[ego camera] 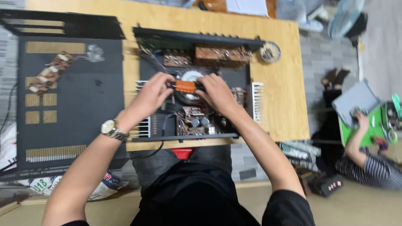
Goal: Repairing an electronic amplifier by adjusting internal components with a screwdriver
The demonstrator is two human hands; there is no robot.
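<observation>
1. Orange component (185, 86) sits at the centre of the open amplifier chassis (192, 136), just above the round transformer (189, 77), pinched between my two hands.
2. At nine o'clock from it, the black metal cover (71, 96) lies flat on the worktop (276, 83), its slotted vents showing; a small strip of brown and white parts (49, 75) rests on its upper left area.
3. My left hand (148, 97), with a wristwatch (111, 128) on the wrist, comes in from eight o'clock; its grip is closed on the left end of the orange component.
4. My right hand (217, 94) comes in from four o'clock, fingers together on the right end of the same piece.
5. At twelve o'clock, brown circuit boards (217, 54) stand along the far wall of the chassis.
6. At three o'clock, a white finned heatsink (257, 100) lines the chassis edge.
7. At one o'clock, a small round dish (270, 52) sits on the worktop.
8. Far out at three o'clock, another person (368, 159) sits on the floor by a green board (368, 129).
</observation>
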